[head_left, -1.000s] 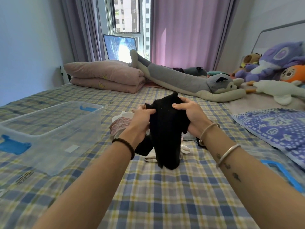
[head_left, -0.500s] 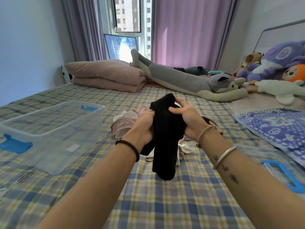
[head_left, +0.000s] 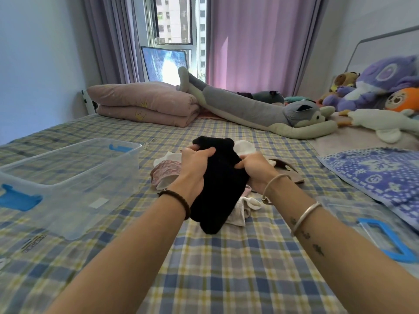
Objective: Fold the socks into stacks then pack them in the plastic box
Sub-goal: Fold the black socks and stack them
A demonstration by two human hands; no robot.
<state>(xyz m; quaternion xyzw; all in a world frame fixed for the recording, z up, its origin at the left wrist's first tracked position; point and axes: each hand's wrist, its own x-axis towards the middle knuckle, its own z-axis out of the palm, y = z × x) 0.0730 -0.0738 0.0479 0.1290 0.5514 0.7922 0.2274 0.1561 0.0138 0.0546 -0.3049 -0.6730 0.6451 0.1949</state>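
gripping the black sock (head_left: 217, 189) from both sides, the left hand (head_left: 195, 168) and right hand (head_left: 256, 171) are closed on its upper part, fingers sunk into the fabric. a second ago the sock was held up higher and hung long below the hands; now it has come down towards the bed (head_left: 226, 268) and looks bunched and shorter, its lower end just above the sheet. that suggests the fold is under way, though whether this is one sock or a pair laid together is hard to tell, dark as it is.

just behind the black sock lies the pile of loose socks (head_left: 167, 171), pink, white and brownish, not yet folded. the plastic box (head_left: 72, 177) stands left of the sock, near it, clear-walled with blue clips and seemingly nothing inside, so packing has not begun. its lid (head_left: 371, 225) lies to the right of the sock.

the bed carries a blue and yellow checked sheet. beyond the sock are a folded pink quilt (head_left: 145, 103), a long grey plush toy (head_left: 260, 109), more soft toys (head_left: 381, 87) and purple curtains (head_left: 258, 41).
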